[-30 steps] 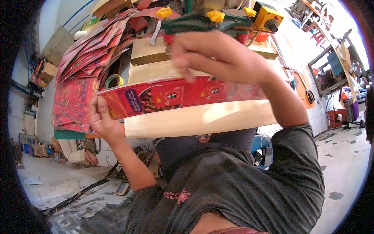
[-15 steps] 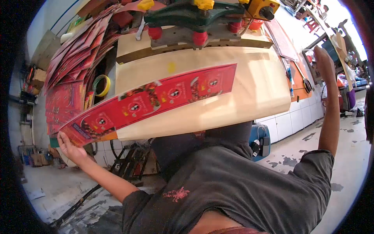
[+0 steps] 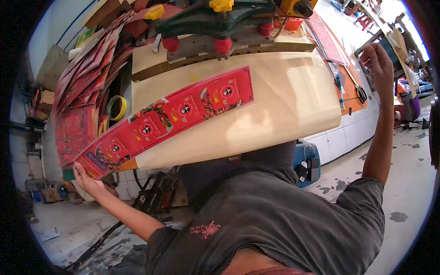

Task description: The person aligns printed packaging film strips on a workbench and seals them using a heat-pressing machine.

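Observation:
My left hand (image 3: 88,179) grips the lower left end of a long red printed strip (image 3: 176,120), thumb and fingers closed on its corner. The strip has round white logos and food pictures along it. It slants up to the right over a cream sheet (image 3: 275,110) that covers the worktable. My right hand (image 3: 379,62) is raised at the far right, away from the strip, with loosely bent fingers apart and nothing seen in them. Above the cream sheet stands a dark green machine (image 3: 215,20) with yellow knobs and red posts.
A heap of red printed sheets (image 3: 87,78) lies at the left, beside a yellow tape roll (image 3: 117,108). Scissors (image 3: 361,95) and a blue pen (image 3: 339,86) lie on the orange right side. A metal bar (image 3: 183,65) crosses the table below the machine.
The strip's far end has swung left and its printed face now shows more fully. My left hand still grips its corner. My right hand stays raised, with its fingers now showing more clearly.

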Demonstrator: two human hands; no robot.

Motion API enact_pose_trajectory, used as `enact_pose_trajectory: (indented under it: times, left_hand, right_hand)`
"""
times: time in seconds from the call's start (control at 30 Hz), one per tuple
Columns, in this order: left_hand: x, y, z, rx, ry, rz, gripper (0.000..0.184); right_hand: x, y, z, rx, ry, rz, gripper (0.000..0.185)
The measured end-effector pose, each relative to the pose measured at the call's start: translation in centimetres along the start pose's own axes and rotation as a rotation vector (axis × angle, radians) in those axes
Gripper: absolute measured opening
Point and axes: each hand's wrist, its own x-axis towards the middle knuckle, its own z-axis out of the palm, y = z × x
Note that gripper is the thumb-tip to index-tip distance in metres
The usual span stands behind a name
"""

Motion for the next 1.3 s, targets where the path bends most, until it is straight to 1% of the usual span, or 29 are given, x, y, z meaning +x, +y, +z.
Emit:
enact_pose_trajectory:
  times: [0.07,0.13,0.17,0.23,0.3,0.33,0.37,0.4,0.47,0.5,0.57,0.6,0.67,0.7,0.77,0.83,0.87,0.9,0.93,0.97,1.03,1.07,1.13,1.17,1.2,1.23,1.3]
  left_hand:
    - [0.0,0.1,0.0,0.001,0.013,0.005,0.032]
    - [-0.1,0.0,-0.3,0.003,0.028,0.005,0.032]
    - [-0.1,-0.1,-0.6,-0.015,0.0,-0.003,0.032]
    - [-0.2,-0.5,-0.9,-0.03,-0.025,-0.013,0.031]
    - [-0.5,-0.9,-0.6,-0.019,0.056,-0.009,0.03]
    - [-0.9,-0.8,-0.3,-0.016,0.064,-0.007,0.03]
    - [-1.3,-0.8,0.1,-0.028,0.025,-0.015,0.031]
    - [-1.7,-0.7,0.5,-0.04,-0.014,-0.023,0.031]
    - [-1.9,-0.9,0.7,-0.037,0.016,-0.028,0.031]
    - [-2.1,-1.0,0.8,-0.037,0.039,-0.034,0.031]
    - [-2.5,-0.6,1.3,-0.016,0.056,-0.043,0.031]
    - [-2.6,-0.6,1.5,0.006,0.07,-0.051,0.031]
    - [-2.7,-0.8,1.4,-0.019,0.043,-0.054,0.031]
    - [-2.7,-0.9,1.1,-0.037,0.023,-0.05,0.031]
    - [-2.7,-1.4,0.7,-0.01,0.027,-0.02,0.03]
    - [-2.6,-1.6,0.3,0.013,0.028,-0.052,0.029]
    - [-2.6,-1.7,0.2,0.014,0.03,-0.049,0.029]
    - [-2.7,-1.7,0.0,0.006,0.008,-0.045,0.029]
    - [-2.7,-1.7,0.1,-0.007,-0.015,-0.04,0.029]
    - [-2.8,-1.6,0.3,-0.007,-0.016,-0.038,0.029]
    - [-3.0,-1.0,1.1,0.01,0.005,-0.052,0.03]
    - [-3.0,-1.2,1.0,0.011,-0.003,-0.055,0.03]
    - [-3.0,-1.5,0.6,-0.022,-0.007,-0.052,0.03]
    - [-3.0,-1.5,0.6,-0.021,-0.01,-0.054,0.03]
    - [-3.1,-1.5,0.8,-0.023,0.007,-0.058,0.03]
    - [-3.1,-1.6,0.9,-0.024,0.027,-0.064,0.031]
    - [-2.9,-2.4,0.4,-0.058,-0.002,-0.108,0.032]
  right_hand:
    - [-0.7,-4.0,0.7,0.062,-0.019,-0.017,0.026]
    - [-1.4,-7.8,1.1,0.15,-0.055,-0.148,0.028]
    - [-1.7,-9.1,1.0,0.15,-0.056,-0.147,0.028]
    - [-2.2,-10.9,1.4,0.362,-0.167,-0.3,0.029]
    - [-2.6,-12.2,2.3,0.528,-0.264,-0.425,0.029]
    - [-2.8,-12.7,2.9,0.702,-0.453,-0.434,0.029]
    - [-3.1,-13.2,3.5,0.874,-0.645,-0.44,0.029]
    - [-3.5,-13.6,4.1,0.807,-0.724,-0.447,0.026]
    - [-3.5,-14.7,5.4,0.573,-0.896,-0.494,0.019]
    - [-4.1,-14.8,6.4,0.425,-0.915,-0.409,0.012]
    - [-5.0,-13.6,8.6,0.14,-0.829,-0.292,0.013]
    - [-5.4,-12.8,9.6,0.136,-0.828,-0.287,0.013]
    - [-6.1,-11.1,11.6,0.052,-0.769,-0.164,0.023]
    - [-6.4,-10.4,12.4,0.096,-0.835,-0.088,0.037]
    - [-8.7,-7.8,14.9,-0.116,-0.757,-0.322,0.053]
    - [-10.9,-7.4,16.7,-0.113,-0.8,-0.365,0.067]
    - [-12.2,-8.3,17.5,-0.217,-0.745,-0.484,0.074]
    - [-13.3,-8.8,17.8,-0.217,-0.795,-0.51,0.08]
    - [-14.3,-9.7,17.4,-0.064,-0.861,-0.542,0.081]
    - [-14.7,-11.4,16.5,0.213,-1.009,-0.481,0.073]
    - [-14.5,-13.6,15.6,0.666,-1.3,-0.522,0.057]
    - [-14.2,-13.9,15.0,0.668,-1.296,-0.515,0.057]
    - [-13.0,-13.9,14.5,0.485,-1.197,0.043,0.033]
    - [-13.5,-12.0,16.2,0.384,-0.899,0.002,0.02]
    - [-12.8,-11.9,16.6,0.373,-0.734,0.076,0.019]
    - [-12.7,-10.7,17.7,0.316,-0.565,0.083,0.024]
    - [-12.5,-10.0,19.2,0.338,-0.385,0.068,0.037]
